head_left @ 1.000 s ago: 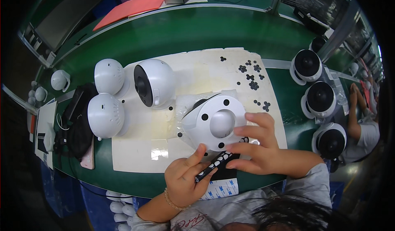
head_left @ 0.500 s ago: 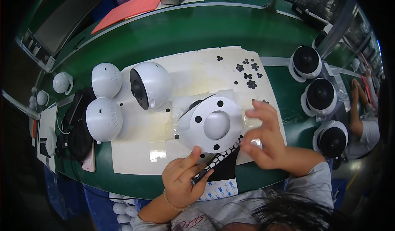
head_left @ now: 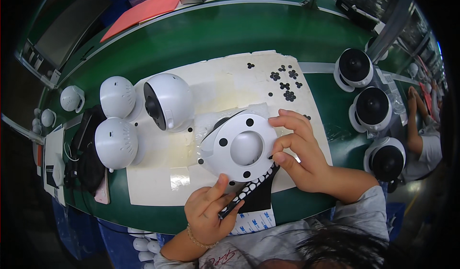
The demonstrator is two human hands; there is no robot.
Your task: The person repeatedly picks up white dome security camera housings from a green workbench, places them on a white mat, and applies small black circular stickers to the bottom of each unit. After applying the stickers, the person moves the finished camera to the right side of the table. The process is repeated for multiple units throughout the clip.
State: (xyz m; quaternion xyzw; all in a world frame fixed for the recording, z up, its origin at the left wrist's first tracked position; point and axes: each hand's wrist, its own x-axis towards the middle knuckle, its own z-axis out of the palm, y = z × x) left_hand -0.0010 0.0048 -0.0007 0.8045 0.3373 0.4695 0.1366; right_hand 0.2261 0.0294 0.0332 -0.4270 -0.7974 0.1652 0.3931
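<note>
A long green work table (head_left: 268,34) fills most of the view, and its far edge curves under the wide lens. A white paper sheet (head_left: 158,183) covers the middle of the table. At the far side lies a flat red sheet (head_left: 143,10). A metal post (head_left: 388,29) stands at the right. The light is bright and even.

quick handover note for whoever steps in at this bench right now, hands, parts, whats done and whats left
Left hand: pinches a thin dark tool at the black sticker strip.
Right hand: fingers on the rim of the white round base, which lies on the white mat.
Done: four black dots show on the base.
Left: any further dots, judging by the full strip; three white domes wait to the left.
</note>
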